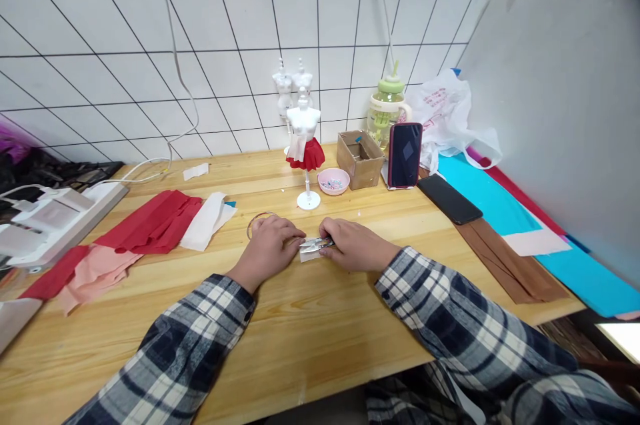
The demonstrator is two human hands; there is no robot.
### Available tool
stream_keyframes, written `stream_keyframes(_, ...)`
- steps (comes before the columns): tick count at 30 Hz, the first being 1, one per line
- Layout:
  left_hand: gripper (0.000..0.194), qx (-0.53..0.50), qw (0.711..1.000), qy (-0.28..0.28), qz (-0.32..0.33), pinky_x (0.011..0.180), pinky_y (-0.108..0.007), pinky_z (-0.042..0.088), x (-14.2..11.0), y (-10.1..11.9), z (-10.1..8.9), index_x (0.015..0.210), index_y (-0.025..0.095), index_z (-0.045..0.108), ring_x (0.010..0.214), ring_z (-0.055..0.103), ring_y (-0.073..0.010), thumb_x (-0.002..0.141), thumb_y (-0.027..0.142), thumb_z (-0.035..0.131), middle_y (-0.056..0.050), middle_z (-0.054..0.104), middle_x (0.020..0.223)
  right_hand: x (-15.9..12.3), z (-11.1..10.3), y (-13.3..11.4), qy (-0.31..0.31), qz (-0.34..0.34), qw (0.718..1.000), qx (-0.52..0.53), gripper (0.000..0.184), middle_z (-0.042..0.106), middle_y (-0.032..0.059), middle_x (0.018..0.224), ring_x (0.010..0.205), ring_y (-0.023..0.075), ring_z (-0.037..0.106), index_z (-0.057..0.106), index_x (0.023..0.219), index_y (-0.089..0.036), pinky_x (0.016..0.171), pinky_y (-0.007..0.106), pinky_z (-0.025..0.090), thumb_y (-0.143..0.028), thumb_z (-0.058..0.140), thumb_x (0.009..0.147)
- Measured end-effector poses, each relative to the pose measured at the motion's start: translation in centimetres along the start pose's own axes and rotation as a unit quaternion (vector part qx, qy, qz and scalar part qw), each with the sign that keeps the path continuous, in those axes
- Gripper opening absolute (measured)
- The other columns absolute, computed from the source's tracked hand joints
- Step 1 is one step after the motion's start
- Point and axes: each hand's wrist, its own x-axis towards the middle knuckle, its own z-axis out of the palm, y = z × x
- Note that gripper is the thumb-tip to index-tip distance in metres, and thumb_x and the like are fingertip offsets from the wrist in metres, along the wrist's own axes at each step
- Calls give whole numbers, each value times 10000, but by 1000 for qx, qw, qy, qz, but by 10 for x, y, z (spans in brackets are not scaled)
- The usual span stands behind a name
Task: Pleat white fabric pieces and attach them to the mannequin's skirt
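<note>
My right hand [353, 245] is closed on a small pair of silver scissors [315, 243], whose blades point left over a small white strip [309, 255]. My left hand [270, 251] pinches the strip's left end close to the blade tips; the fingertips partly hide it. Whether it is cloth or paper, I cannot tell. Beside my left hand, a thin ring-shaped thing [251, 222] lies partly covered. Just beyond both hands stands a white mini dress form [303, 121] wearing a red skirt [310, 155], with a pale strip [297, 147] hanging over its front.
Red cloth [150, 221] and a white piece [203, 228] lie left, near a power strip [70, 225]. At the back are a pink bead dish [333, 190], a cardboard box [369, 175], an upright phone [405, 155] and a bottle [387, 108]. Brown cloth [500, 265] lies right.
</note>
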Motion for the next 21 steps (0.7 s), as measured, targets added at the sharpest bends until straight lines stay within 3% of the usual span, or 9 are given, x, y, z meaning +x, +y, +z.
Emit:
stream_keyframes(8,164,0,999,9,-35,884,-477,301,3,4,-1,785,243,717,903,597,-234,844,314,582,-32,738,866,3,10,2,-15,-6,1000,-8,170,642,69,990,928,197,577,539,1064,-176,804,302,410,-239,581,912)
stream_keyframes(15,179,-11,999,26,-34,944,-482,297,4,5,3,842,246,725,920,610,-232,863,339,572,-39,741,878,5,19,7,17,-19,999,-29,140,580,57,1018,988,196,505,604,975,-195,891,329,389,-256,670,867)
stream_keyframes(19,274,-10,992,71,-104,921,-477,325,0,0,-10,1029,258,705,953,612,-249,912,396,499,-48,740,924,4,14,10,37,-37,999,14,215,585,40,961,941,185,520,605,921,-188,839,300,397,-294,742,795)
stream_keyframes(21,297,9,989,77,-122,881,-453,357,-5,-10,-21,1000,243,713,951,605,-262,903,425,499,-59,736,945,4,10,14,62,-52,996,30,172,583,31,881,866,168,524,589,805,-176,795,282,396,-308,697,833)
